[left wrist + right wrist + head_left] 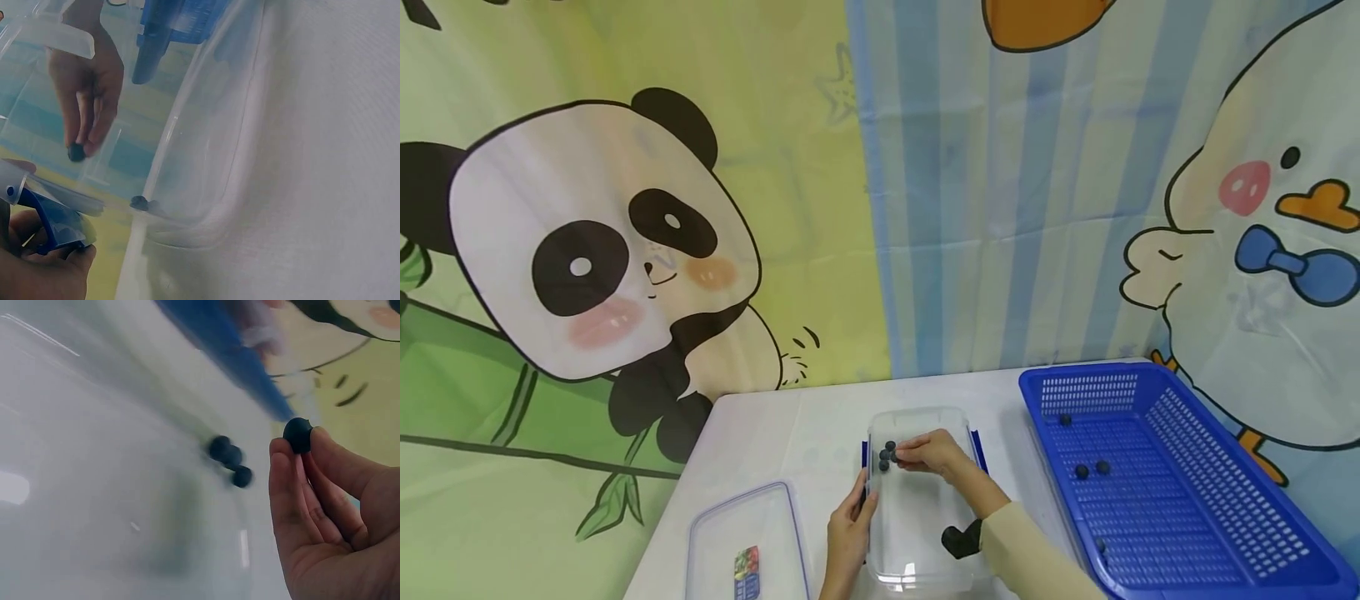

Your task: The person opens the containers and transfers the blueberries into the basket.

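Pinching a round, dark-blue berry [298, 435] in the right hand [934, 452], held it over the left side of a clear, rectangular plastic box [917, 521], just right of a cluster of dark-blue berries [884, 456]. Could not tell whether touching. Judged the right hand nearer; saw nothing between. Noted the box's long axis running near to far. Gripped its left side at a blue plastic latch [62, 228] with the left hand [847, 531]. Logged a blue perforated plastic basket [1176, 525] at right, a clear plastic lid [730, 525] at left.

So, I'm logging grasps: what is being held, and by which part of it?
The right grip pinches a blueberry by opposite sides; the left grip holds the clear container by its blue side clip.
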The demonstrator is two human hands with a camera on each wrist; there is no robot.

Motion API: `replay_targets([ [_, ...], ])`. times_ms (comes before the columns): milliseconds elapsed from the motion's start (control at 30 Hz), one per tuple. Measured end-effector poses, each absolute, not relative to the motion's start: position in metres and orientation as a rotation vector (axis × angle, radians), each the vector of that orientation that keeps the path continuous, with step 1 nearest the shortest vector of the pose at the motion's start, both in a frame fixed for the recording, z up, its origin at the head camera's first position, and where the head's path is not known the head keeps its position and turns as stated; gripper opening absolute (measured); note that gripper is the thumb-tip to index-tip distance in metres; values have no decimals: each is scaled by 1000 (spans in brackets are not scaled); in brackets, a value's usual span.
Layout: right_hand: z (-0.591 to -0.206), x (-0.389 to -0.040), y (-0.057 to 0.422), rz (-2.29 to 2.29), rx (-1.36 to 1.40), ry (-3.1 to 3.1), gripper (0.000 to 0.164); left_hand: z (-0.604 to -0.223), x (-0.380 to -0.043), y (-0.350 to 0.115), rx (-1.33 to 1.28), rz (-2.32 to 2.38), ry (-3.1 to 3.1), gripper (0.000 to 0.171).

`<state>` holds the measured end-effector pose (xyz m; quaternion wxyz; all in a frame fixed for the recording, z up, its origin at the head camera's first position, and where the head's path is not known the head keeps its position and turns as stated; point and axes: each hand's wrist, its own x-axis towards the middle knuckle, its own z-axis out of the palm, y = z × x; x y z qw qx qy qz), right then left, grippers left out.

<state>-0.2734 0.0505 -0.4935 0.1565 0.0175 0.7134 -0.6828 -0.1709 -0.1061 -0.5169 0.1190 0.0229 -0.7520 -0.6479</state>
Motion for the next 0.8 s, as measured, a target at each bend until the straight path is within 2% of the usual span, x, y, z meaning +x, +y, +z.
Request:
replay_targets([
  [233,-455,-277,141,-2064,-44,2033,33,-546,-184,-113,80,-1881,-2177,42],
  [433,-444,-278,231,-2144,71,2006,43,-540,-182,-116,71,-1885,-2169,42],
  [667,-468,-270,301,-2273,225,1815,17,-516,-170,-112,74,-1877,-2196,44],
  [800,-487,-265,323,-2343,326,1700,15,-513,-168,-111,54,-1891,-2190,45],
])
